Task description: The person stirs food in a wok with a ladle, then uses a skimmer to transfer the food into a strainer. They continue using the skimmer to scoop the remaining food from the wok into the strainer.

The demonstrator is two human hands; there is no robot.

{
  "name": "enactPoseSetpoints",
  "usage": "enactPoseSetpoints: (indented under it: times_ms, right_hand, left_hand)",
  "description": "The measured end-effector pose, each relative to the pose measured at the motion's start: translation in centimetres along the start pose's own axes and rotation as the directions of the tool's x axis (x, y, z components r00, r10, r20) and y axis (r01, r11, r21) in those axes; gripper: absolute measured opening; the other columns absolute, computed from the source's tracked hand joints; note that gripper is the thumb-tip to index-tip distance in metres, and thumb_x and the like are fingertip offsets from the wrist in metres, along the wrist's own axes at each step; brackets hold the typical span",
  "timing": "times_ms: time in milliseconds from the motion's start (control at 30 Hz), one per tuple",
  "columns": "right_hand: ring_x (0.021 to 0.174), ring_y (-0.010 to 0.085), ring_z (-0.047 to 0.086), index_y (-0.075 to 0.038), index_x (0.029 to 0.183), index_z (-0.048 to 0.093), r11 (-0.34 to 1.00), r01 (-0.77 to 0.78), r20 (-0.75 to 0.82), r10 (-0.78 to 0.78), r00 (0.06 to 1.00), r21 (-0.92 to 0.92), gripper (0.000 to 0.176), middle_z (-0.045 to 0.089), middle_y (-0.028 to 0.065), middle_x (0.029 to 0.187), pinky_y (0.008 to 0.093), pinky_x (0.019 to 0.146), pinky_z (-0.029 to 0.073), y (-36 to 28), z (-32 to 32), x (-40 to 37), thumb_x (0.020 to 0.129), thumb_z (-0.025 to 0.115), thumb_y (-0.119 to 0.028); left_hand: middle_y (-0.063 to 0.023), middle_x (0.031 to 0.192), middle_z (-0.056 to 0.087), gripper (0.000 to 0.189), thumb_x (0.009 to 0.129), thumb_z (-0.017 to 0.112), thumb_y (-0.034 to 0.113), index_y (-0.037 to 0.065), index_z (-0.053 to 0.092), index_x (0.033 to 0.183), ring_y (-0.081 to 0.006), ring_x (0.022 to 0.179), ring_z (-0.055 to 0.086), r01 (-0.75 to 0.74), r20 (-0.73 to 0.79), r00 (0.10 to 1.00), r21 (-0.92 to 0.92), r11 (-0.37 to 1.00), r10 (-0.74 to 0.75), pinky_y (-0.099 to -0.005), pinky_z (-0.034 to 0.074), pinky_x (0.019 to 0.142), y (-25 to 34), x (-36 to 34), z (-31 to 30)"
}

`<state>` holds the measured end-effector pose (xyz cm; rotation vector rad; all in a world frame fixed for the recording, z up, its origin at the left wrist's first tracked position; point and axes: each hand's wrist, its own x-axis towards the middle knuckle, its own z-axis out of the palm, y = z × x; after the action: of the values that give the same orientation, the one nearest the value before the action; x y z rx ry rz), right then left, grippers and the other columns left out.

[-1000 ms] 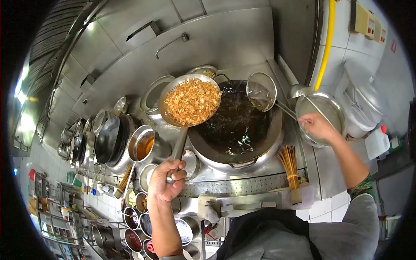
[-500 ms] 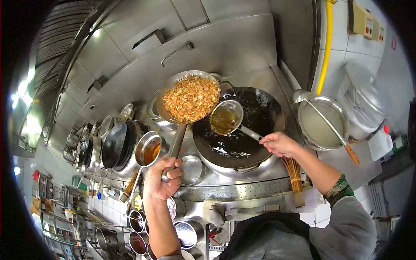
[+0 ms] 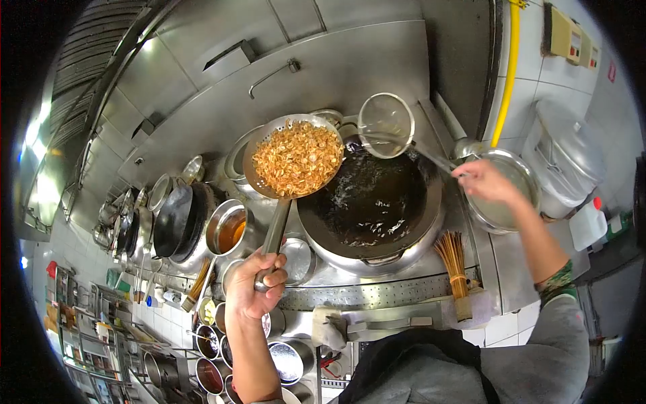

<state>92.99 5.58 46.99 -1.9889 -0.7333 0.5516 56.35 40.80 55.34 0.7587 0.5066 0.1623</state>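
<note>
My left hand (image 3: 254, 286) is wrapped round the handle of a perforated skimmer (image 3: 276, 232). Thin, golden-brown fried slices (image 3: 296, 158) are heaped in its bowl, which hangs over the left rim of a large wok (image 3: 336, 239). Dark, shiny oil (image 3: 377, 195) lies in the wok. My right hand (image 3: 488, 180), a little blurred, grips the handle of a round fine-mesh strainer (image 3: 386, 125). That strainer is raised above the wok's far side, and no food shows in it.
Right of the wok stands a pot of cloudy liquid (image 3: 508, 172). A bamboo brush (image 3: 454, 269) lies at the front edge. On the left are a pot of amber liquid (image 3: 229, 229) and dark woks (image 3: 176, 219). A faucet (image 3: 272, 75) juts from the back wall.
The mesh strainer has risen from low over the oil toward the back right, and the oil-coloured contents seen in it are gone. My right hand moved up and right. The skimmer barely shifted.
</note>
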Motion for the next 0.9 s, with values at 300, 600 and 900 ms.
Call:
enactPoseSetpoints:
  times_ms: [300, 600, 900]
  right_hand:
    - [0.059, 0.0121, 0.060, -0.001, 0.113, 0.069, 0.977, -0.112, 0.096, 0.131, 0.987, -0.179, 0.028, 0.067, 0.0044, 0.077, 0.0313, 0.053, 0.049, 2.0, -3.5, -3.1, 0.090, 0.063, -0.015]
    - [0.043, 0.0057, 0.041, 0.002, 0.116, 0.064, 0.826, -0.296, 0.302, 0.161, 0.940, 0.480, 0.024, 0.056, 0.0019, 0.068, 0.0228, 0.037, 0.033, 2.9, 10.2, 0.8, 0.094, 0.061, -0.006]
    - [0.048, 0.0049, 0.043, -0.002, 0.119, 0.065, 0.873, -0.219, 0.269, 0.106, 0.957, 0.436, 0.026, 0.055, -0.0002, 0.070, 0.0222, 0.038, 0.032, -0.1, 7.1, 3.8, 0.095, 0.063, -0.011]
  left_hand:
    - [-0.0058, 0.087, 0.054, 0.041, 0.090, 0.060, 0.008, 0.000, 0.052, 0.129, -0.0072, 0.055, 0.046, 0.039, -0.027, 0.999, -0.030, 0.999, -0.039, -0.0212, 0.034, 0.038, 0.5, 0.3, -0.4]
    - [-0.0057, 0.087, 0.054, 0.039, 0.090, 0.061, 0.008, 0.000, 0.052, 0.127, -0.0066, 0.055, 0.046, 0.053, -0.018, 0.998, -0.040, 0.998, -0.054, -0.0202, 0.034, 0.040, 0.5, 0.0, 0.0]
    - [-0.0066, 0.091, 0.057, 0.043, 0.092, 0.059, 0.010, -0.003, 0.051, 0.132, -0.0053, 0.057, 0.049, 0.032, -0.010, 0.999, -0.036, 0.999, -0.033, -0.0196, 0.038, 0.040, -0.1, 0.1, -0.9]
